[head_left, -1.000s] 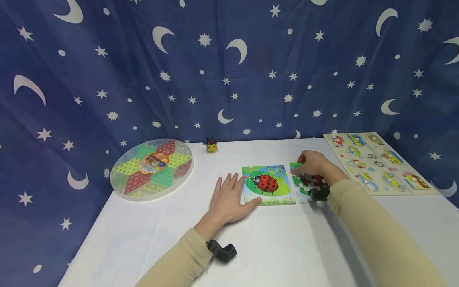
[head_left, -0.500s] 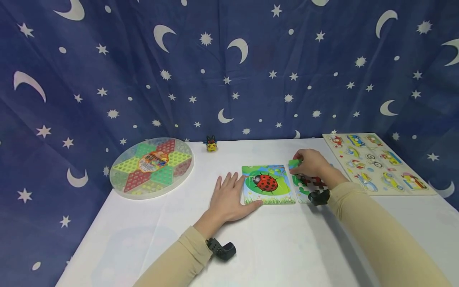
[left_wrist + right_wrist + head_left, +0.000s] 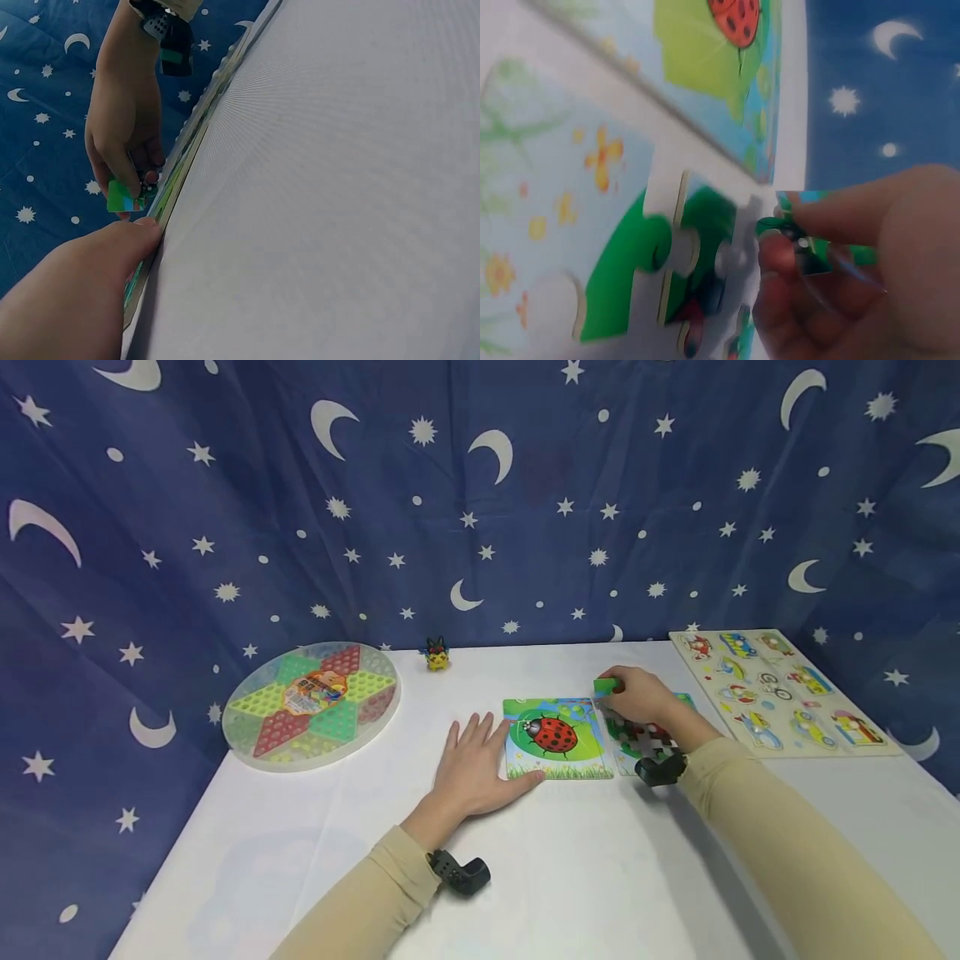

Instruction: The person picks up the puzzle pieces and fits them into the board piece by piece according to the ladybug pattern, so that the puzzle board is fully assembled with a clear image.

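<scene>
A square ladybug picture board (image 3: 558, 737) lies flat on the table in the head view. My left hand (image 3: 474, 772) rests beside it with straight, spread fingers, the thumb touching its near left edge. To the board's right, my right hand (image 3: 643, 697) pinches a green jigsaw piece (image 3: 604, 687) between thumb and fingers, tilted and raised off the table. In the right wrist view this piece (image 3: 816, 264) has dark and blue markings. Below the right hand lie several other jigsaw pieces (image 3: 577, 180), some joined loosely with gaps; the hand partly hides them in the head view.
A round board with a coloured star pattern (image 3: 315, 706) lies at the left. A small yellow and black figurine (image 3: 437, 654) stands at the back. At the right lies a large picture peg board (image 3: 780, 693). A starry blue curtain (image 3: 465, 510) hangs behind the table (image 3: 570, 868).
My right hand has lifted the green jigsaw piece away from the other pieces and tilted it up. The left hand stays against the board; the head view has shifted slightly.
</scene>
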`<state>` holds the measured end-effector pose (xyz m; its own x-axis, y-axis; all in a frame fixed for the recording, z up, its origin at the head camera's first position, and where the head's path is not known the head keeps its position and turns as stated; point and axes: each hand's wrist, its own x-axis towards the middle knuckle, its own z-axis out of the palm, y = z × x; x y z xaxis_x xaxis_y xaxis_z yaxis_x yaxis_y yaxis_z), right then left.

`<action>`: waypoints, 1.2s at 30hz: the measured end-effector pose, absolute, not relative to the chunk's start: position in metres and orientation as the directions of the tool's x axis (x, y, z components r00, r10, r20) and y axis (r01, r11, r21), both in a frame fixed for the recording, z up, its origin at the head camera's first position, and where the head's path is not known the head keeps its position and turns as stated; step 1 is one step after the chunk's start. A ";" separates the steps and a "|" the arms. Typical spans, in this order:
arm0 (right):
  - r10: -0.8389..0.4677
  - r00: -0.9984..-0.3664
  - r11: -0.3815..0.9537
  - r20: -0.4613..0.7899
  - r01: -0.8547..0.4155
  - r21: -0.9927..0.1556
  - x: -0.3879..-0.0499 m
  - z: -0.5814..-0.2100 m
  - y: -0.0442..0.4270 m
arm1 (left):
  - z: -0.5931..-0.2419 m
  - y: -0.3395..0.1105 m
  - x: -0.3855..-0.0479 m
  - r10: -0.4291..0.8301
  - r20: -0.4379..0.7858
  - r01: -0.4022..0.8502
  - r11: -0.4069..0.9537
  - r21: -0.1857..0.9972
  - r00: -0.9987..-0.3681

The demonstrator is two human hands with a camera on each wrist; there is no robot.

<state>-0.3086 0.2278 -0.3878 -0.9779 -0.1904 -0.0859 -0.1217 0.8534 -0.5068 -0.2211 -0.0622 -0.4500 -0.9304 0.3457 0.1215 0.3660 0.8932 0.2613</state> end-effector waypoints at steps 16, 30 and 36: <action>-0.233 -0.957 0.742 -0.174 -0.060 -0.668 -0.309 -0.385 0.203 | -0.448 -0.063 -0.223 0.355 0.111 0.372 0.888 0.272 -0.928; -0.257 -0.949 0.760 -0.184 -0.080 -0.645 -0.304 -0.390 0.176 | -0.451 -0.064 -0.224 0.355 0.109 0.371 0.892 0.258 -0.928; -0.268 -0.953 0.794 -0.141 -0.136 -0.593 -0.304 -0.391 0.170 | -0.449 -0.064 -0.225 0.363 0.108 0.378 0.892 0.246 -0.926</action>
<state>-0.3038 0.1700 -0.3906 -0.9531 -0.2679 -0.1408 -0.1356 0.7939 -0.5927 -0.2248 -0.0643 -0.4492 -0.9256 0.3626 0.1084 0.3784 0.8923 0.2464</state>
